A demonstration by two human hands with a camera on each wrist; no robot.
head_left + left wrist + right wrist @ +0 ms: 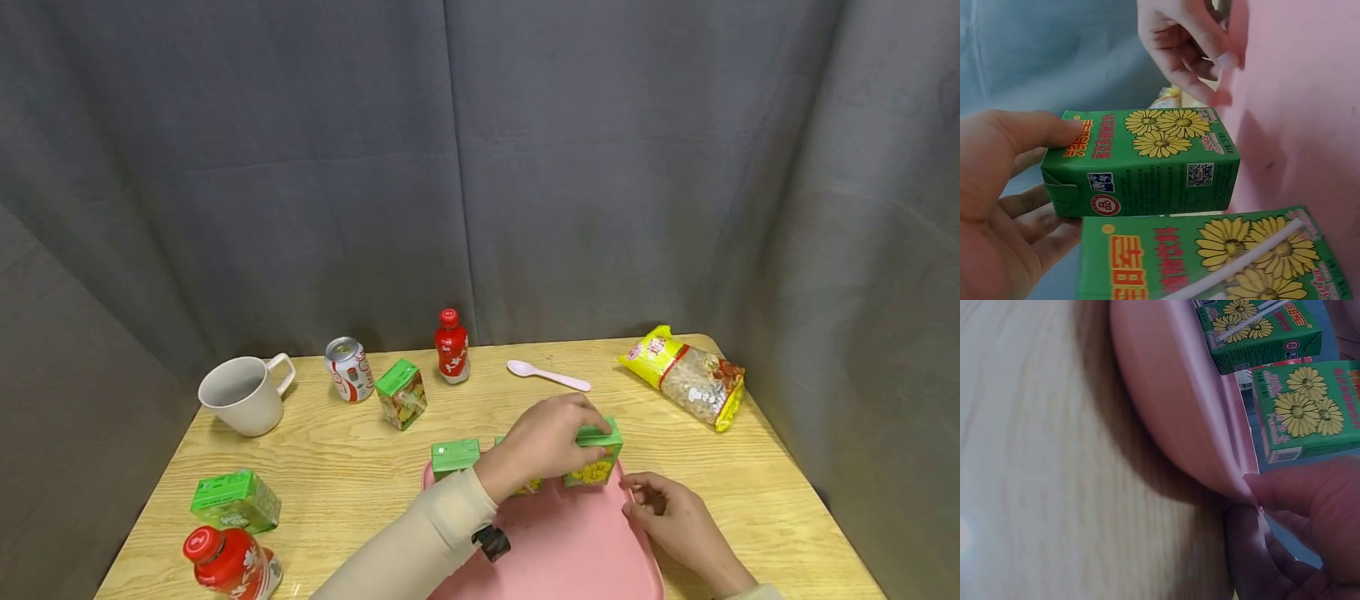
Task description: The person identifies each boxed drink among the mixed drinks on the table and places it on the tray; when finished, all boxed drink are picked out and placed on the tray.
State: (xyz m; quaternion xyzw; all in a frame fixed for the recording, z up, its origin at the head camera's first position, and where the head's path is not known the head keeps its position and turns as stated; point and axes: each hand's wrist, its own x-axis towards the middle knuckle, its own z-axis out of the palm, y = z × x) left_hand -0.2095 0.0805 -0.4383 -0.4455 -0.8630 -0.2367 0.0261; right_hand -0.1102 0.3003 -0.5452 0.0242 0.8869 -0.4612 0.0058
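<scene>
Gripping a green chrysanthemum-tea carton (595,454) from above, the left hand (543,442) has its thumb and fingers curled round the box at the far right corner of the pink tray (577,550); whether the carton already rests on the tray floor or hangs just over it cannot be told. The right hand (671,517) pinches the tray's right rim between thumb and fingers, which the right wrist view shows closely. Judging by how things lie, the work is partly done: a second carton (455,457) stands at the tray's far left corner and a third (1210,262), with a straw on its face, lies just beside the held one, while two similar cartons are off the tray, one (401,393) near the drinks at the back and one (236,500) at the near left. The held carton is a small box, printed with yellow flowers, red lettering and a code square, its corners crisp and undented. Around it on the wooden worktop (750,475) stand a white mug (243,394), a soda can (349,369), a red bottle (452,347), a pink spoon (547,375), a snack bag (686,377) and another red bottle (228,562) at the near left edge.
</scene>
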